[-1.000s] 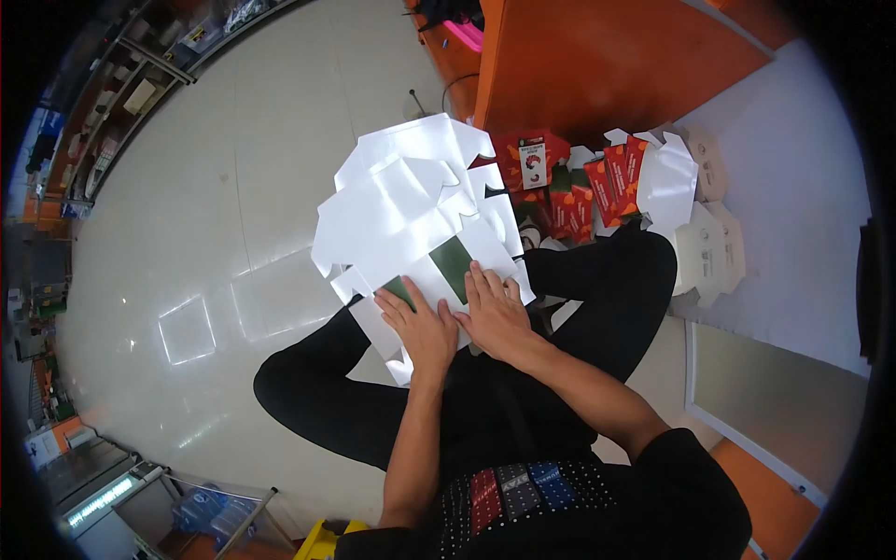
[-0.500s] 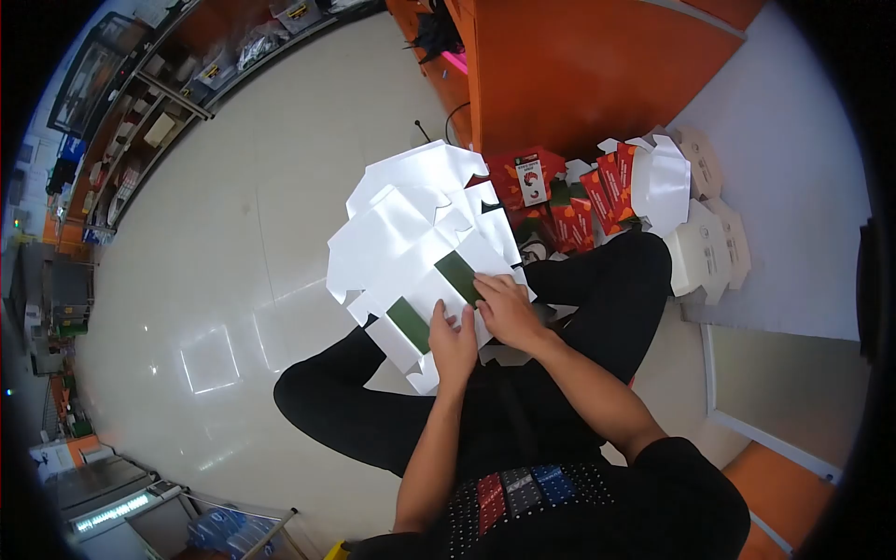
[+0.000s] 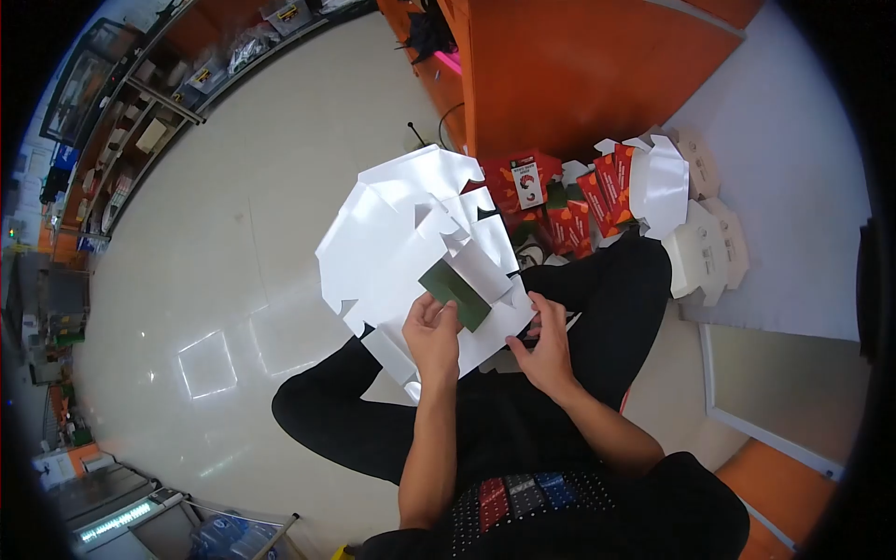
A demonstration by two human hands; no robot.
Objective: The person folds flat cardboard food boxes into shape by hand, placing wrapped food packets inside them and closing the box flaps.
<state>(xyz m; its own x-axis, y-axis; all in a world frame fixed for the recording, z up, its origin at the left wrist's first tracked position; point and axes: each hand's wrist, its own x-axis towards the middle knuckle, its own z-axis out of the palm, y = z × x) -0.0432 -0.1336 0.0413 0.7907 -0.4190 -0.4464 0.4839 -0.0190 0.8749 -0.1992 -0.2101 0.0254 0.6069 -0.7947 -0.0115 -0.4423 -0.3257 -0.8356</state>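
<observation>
Flat white carton blanks [image 3: 383, 219] with cut tabs and folded flaps lie stacked across my lap. A dark green panel [image 3: 457, 294] stands out at an angle over the white card. My left hand [image 3: 432, 343] is closed on this panel's near left edge, thumb on top and fingers curled. At the right corner of the top blank, my right hand [image 3: 549, 353] grips the card edge, its thumb on the near side and its fingertips at the corner. A folded white flap [image 3: 483, 269] rises just beyond the green panel.
Red printed cartons [image 3: 597, 196] are piled at the right by an orange cabinet [image 3: 579, 75]. Several folded white cartons [image 3: 695, 252] lean by the pale wall beyond my knee. Shelves [image 3: 140, 121] with boxes line the far left, across the tiled floor [image 3: 252, 233].
My left hand has moved slightly left and taken hold of the green panel, which is now lifted and turned. My right hand has moved right and down to the carton blank's corner.
</observation>
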